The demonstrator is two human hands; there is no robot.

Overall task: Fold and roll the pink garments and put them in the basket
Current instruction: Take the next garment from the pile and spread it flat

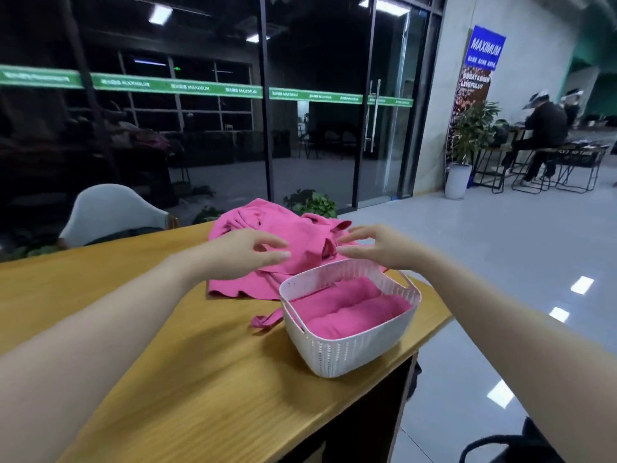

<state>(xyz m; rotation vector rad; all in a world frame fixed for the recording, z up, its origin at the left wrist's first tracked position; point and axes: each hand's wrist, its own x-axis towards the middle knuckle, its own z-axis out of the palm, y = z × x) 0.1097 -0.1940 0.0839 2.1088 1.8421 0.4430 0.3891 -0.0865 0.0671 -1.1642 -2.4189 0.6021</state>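
A heap of loose pink garments point(277, 235) lies at the far end of the wooden table point(167, 362). In front of it stands a white plastic basket point(347, 349) with two rolled pink garments point(350, 312) lying side by side inside. My left hand point(247, 250) hovers over the heap with fingers spread and holds nothing. My right hand point(370, 245) reaches over the basket's far rim toward the heap, fingers spread, also holding nothing. A pink strap point(267, 319) trails on the table left of the basket.
The table's right edge runs close beside the basket, with tiled floor beyond. A white chair point(113, 212) stands behind the table on the left, in front of glass walls. People sit at a table point(544, 135) far right. A dark bag point(507, 446) sits lower right.
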